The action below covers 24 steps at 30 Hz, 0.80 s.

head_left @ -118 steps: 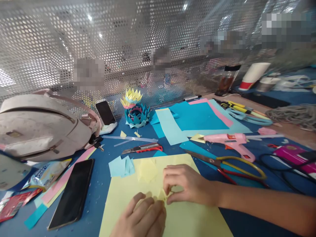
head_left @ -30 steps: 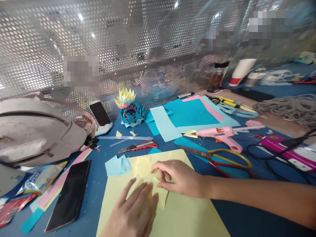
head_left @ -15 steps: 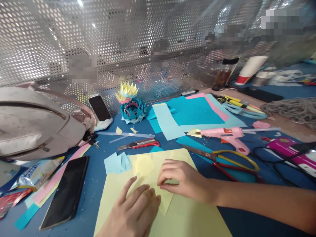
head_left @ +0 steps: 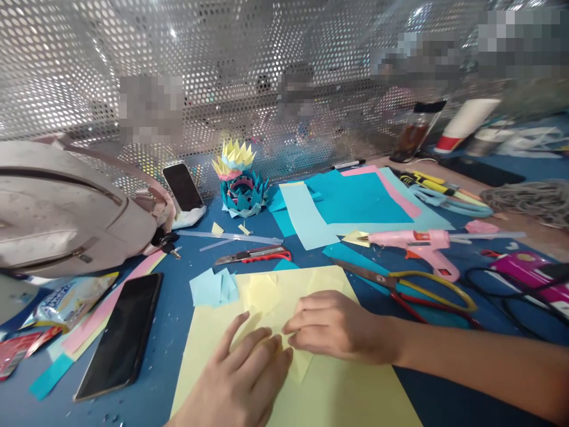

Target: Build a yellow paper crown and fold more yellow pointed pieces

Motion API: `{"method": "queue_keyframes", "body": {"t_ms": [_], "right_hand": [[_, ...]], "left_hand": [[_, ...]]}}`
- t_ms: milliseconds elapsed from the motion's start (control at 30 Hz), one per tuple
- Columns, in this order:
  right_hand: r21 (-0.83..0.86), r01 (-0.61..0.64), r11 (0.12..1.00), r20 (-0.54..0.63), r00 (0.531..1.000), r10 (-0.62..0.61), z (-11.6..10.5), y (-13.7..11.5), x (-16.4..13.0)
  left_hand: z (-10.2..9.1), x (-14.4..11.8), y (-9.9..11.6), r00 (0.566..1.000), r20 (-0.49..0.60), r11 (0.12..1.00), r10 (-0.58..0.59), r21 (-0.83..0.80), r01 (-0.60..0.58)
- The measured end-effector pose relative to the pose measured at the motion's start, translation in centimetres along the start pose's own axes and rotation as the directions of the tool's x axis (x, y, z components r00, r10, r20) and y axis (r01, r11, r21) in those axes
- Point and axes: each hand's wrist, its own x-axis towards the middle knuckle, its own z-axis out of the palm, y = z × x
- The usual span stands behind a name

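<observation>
Black phone (head_left: 120,338): smooth slab, flat on my bench (head_left: 142,409). Second phone (head_left: 183,187): propped on a whitish support (head_left: 189,217), likely to face me. Light-blue paper squares (head_left: 214,287): overlapping, seemingly parked within reach. Left hand (head_left: 244,373): fingers spread, bent, over the small yellow piece (head_left: 302,365), apparently steadying it; any pinch is hidden. That piece: thin paper, pointed corner, lying between my hands on a large yellow sheet (head_left: 355,397), perhaps a work mat. Right hand (head_left: 335,326): fingers drawn narrow at the piece; cannot tell whether pinching. Glue gun (head_left: 418,240): pink plastic, nozzle over a yellow scrap (head_left: 355,242), perhaps catching drips.
</observation>
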Motion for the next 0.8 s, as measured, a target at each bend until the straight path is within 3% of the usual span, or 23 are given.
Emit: {"method": "queue_keyframes", "body": {"t_ms": [133, 367, 800], "right_hand": [[0.066, -0.007, 0.998, 0.016, 1.0, 0.006, -0.11, 0.12, -0.03], [0.327, -0.103, 0.939, 0.07, 0.994, 0.084, -0.58, 0.45, 0.0], [0.34, -0.084, 0.937, 0.085, 0.995, 0.058, -0.49, 0.55, -0.09]], "left_hand": [[0.04, 0.03, -0.03, 1.0, -0.003, 1.0, -0.013, -0.022, 0.013], [-0.15, 0.1, 0.01, 1.0, 0.013, 0.999, -0.01, -0.03, 0.01], [-0.21, -0.26, -0.05, 0.997, 0.071, 0.999, -0.011, -0.051, 0.015]]}}
